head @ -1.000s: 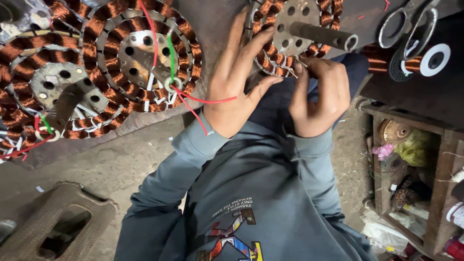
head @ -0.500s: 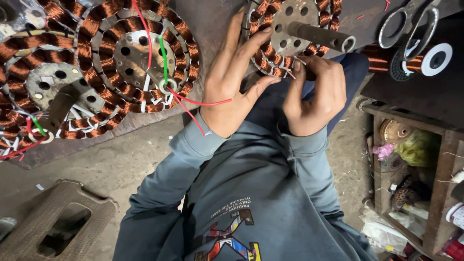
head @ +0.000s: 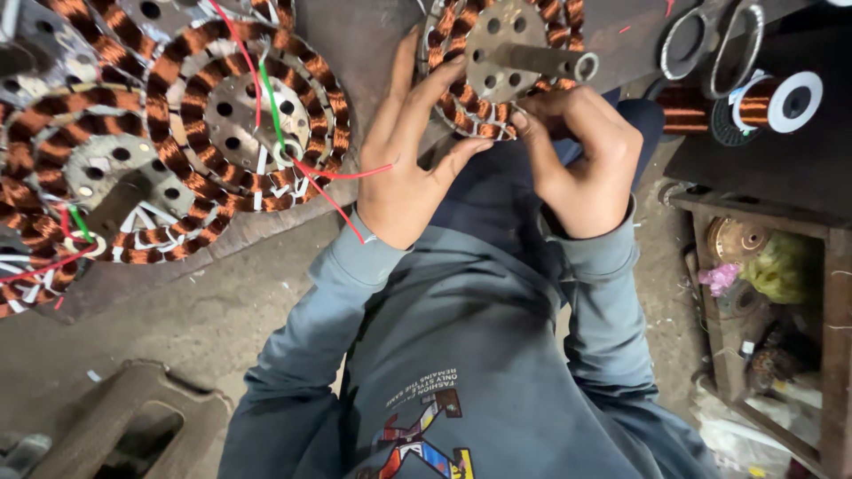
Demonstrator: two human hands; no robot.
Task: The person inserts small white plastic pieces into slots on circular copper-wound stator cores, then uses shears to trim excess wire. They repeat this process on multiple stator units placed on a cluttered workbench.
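Currently the round copper-wound steel stator (head: pixel 497 66) is steadied by the spread-open left hand (head: pixel 413 168); its near winding is pinched by the right hand (head: pixel 581 160); careful fingertip tucking is judged next.

L hand (head: pixel 410 168) is opening out vs. 1 s ago: fingers now spreading straighter up against the stator (head: pixel 497 62), thumb reaching across toward the R hand (head: pixel 581 155). R hand is sitting a bit lower on the coil edge, fingertips pinching at the winding beside the L thumb. View is shifting slightly: the stator w/ shaft (head: pixel 541 60) is sitting higher in frame, top coils cropping out. The stator w/ red and green wires (head: pixel 244 115) is drifting up and left too.
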